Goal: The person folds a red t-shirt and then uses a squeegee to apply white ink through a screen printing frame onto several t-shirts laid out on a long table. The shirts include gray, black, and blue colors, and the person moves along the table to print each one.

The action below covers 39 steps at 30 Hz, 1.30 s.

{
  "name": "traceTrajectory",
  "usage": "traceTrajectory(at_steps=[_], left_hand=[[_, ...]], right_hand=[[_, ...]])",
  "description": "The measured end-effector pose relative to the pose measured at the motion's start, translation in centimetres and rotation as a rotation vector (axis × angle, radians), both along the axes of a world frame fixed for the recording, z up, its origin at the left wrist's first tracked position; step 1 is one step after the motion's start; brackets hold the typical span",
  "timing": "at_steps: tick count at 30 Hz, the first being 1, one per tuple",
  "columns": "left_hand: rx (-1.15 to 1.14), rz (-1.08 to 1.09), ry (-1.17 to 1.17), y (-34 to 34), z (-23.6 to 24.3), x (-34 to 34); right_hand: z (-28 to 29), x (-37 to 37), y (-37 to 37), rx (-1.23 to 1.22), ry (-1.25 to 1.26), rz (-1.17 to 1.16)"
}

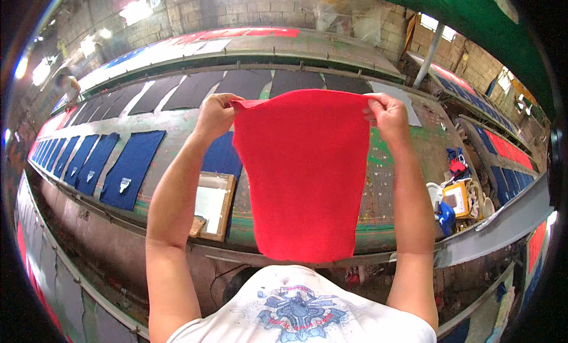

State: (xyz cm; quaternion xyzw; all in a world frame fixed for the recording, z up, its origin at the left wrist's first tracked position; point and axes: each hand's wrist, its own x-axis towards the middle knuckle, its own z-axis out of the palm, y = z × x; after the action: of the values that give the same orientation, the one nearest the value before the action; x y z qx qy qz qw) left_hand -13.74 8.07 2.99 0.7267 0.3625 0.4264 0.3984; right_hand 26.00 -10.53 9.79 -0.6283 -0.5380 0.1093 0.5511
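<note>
Red cloth held up over the printing table

Left hand (216, 113) and right hand (386, 113) each pinch a top corner of the red cloth (303, 171), hanging above the long table (177, 121).

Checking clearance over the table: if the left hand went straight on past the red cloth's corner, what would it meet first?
Probably a dark fabric panel on the long table, beyond the left hand gripping the red cloth; depth is unclear.

Long green worktop (177, 121) lined with navy panels (131, 168), dark panels (195, 89) behind; brick walls (248, 9), bright lamps (136, 10) overhead.
</note>
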Motion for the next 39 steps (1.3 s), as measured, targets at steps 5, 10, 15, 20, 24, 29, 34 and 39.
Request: traceTrajectory(at_steps=[5,10,15,20,24,29,34,39], left_hand=[[0.066,0.006,-0.457,2.5,0.5,0.7],[0.168,0.089,-0.491,0.8,-1.9,-0.5],[-0.178,0.006,-0.669,-2.6,-11.3,-1.1],[-0.418,0.223,-0.422,-6.8,-22.0,-0.2],[-0.364,0.282,-0.213,-11.5,-27.4,0.1],[-0.204,0.32,0.24,-14.4,-28.8,-0.8],[-0.018,0.291,0.437,-15.8,-28.9,-0.8],[-0.006,0.316,0.425,-15.8,-29.7,-0.5]], right_hand=[[1.4,-1.2,2.6,0.22,-0.159,-0.098],[-1.0,-2.2,0.8,0.301,-0.221,-0.109],[-10.5,-2.7,-2.3,0.037,-0.205,-0.088],[-20.6,-3.2,-6.2,-0.148,-0.051,-0.032],[-25.9,-3.3,-10.2,-0.257,0.145,0.034],[-30.0,-2.8,-11.6,-0.408,0.403,0.016],[-32.3,-2.4,-11.6,-0.548,0.385,0.027],[-32.8,-2.5,-11.5,-0.648,0.397,0.104]])
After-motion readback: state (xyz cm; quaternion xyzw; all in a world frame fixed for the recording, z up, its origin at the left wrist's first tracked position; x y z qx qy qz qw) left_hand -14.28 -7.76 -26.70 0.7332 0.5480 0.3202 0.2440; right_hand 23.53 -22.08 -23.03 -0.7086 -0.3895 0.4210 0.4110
